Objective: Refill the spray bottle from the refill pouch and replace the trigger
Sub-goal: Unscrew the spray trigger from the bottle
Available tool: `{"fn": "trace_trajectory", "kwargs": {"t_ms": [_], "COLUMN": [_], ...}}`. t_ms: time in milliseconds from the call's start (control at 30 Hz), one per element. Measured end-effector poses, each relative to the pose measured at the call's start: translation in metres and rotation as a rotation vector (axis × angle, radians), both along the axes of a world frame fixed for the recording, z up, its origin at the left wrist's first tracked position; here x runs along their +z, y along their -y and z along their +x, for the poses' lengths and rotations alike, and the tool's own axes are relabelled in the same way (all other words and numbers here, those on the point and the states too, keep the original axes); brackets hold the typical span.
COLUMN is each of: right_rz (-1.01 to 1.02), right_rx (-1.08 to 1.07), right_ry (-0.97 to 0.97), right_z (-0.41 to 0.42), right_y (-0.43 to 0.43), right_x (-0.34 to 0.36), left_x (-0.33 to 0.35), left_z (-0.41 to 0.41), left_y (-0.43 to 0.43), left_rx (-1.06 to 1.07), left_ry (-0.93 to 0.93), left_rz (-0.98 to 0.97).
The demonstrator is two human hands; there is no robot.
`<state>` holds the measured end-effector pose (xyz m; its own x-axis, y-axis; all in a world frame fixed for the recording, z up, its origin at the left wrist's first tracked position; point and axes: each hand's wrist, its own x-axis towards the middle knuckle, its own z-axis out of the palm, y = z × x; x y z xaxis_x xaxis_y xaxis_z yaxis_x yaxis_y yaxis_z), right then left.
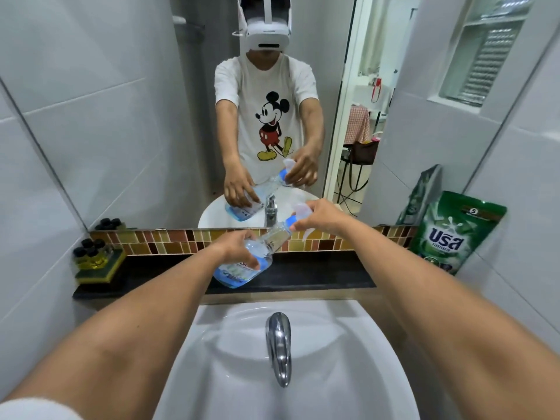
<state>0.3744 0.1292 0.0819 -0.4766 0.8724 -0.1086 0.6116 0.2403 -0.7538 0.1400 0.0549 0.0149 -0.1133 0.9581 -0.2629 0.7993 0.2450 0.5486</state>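
The spray bottle [274,237] is held tilted over the dark worktop [318,274], beyond the sink [348,344], with its neck pointing up to the right. The left hand [235,248] grips its body with curled fingers, and the right hand [321,216] pinches the blue collar under the trigger [298,209]. I judge that the trigger is being unscrewed, because the green refill pouch [451,234] stands apart at the far right. Next, the collar must turn while the body is kept firm.

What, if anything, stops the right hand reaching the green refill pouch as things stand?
Probably yes, once freed: the right hand grips the trigger on the spray bottle, so it is occupied. Otherwise nothing stands between it and the refill pouch, upright by the wall to its right.
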Motion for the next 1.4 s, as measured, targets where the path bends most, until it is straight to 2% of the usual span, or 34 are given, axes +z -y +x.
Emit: {"fn": "trace_trajectory", "kwargs": {"t_ms": [333,500,767,1067,1400], "right_rz": [-0.012,-0.036,-0.07,-0.121,-0.15], "right_rx": [-0.032,-0.082,-0.297,-0.359,-0.413], "right_ry": [-0.006,-0.123,-0.357,-0.434,-0.468], "right_z": [0.005,0.017,0.046,0.056,0.058], "right_y": [-0.002,-0.001,-0.013,-0.012,-0.008], "right_x": [0.011,0.02,0.022,0.018,0.017], "left_x": [0.003,0.006,0.006,0.008,0.007], "left_z": [-0.006,-0.014,-0.029,-0.031,-0.033], "left_y": [0.012,0.02,0.032,0.035,0.037], "left_rx": [0.074,0.138,0.212,0.239,0.325], "left_ry": [0.008,-0.004,0.024,0.03,0.131], "left_rz": [0.01,0.021,0.046,0.041,0.054]}}
